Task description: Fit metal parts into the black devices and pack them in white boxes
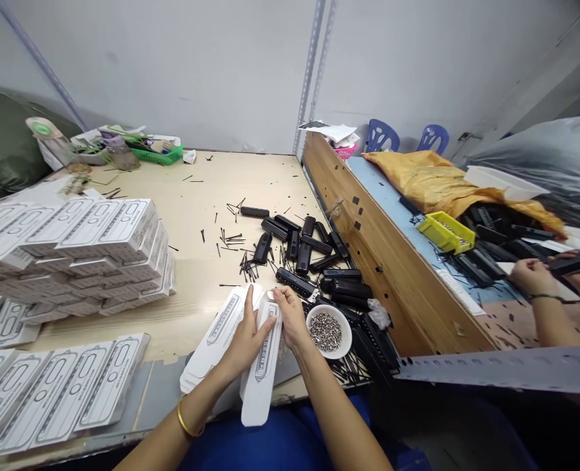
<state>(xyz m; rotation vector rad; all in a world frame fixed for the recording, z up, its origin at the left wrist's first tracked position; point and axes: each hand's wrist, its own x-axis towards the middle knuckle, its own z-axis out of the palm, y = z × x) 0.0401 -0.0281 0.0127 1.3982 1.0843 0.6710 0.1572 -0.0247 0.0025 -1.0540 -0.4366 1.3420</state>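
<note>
A narrow white carton (264, 383) printed with a line drawing is tilted upright at the table's front edge. Around its side lies my left hand (245, 337), thumb across the printed face. My right hand (290, 314) pinches the carton's top end, where a flap shows. Just left of it, flat white cartons (216, 327) lie in a stack, partly behind my left hand. Close by my right hand stands a white bowl (347, 340) of small metal pieces. Black oblong plastic parts (303, 255) lie heaped beyond my hands, with thin black sticks (248, 268) scattered beside them.
Stacked white boxes (108, 229) fill the left side, with a row of boxes (68, 386) in front. A green basket (159, 156) stands at the back. Right of a wooden divider (368, 216), another person's hands (537, 281) work near a yellow bin (431, 229).
</note>
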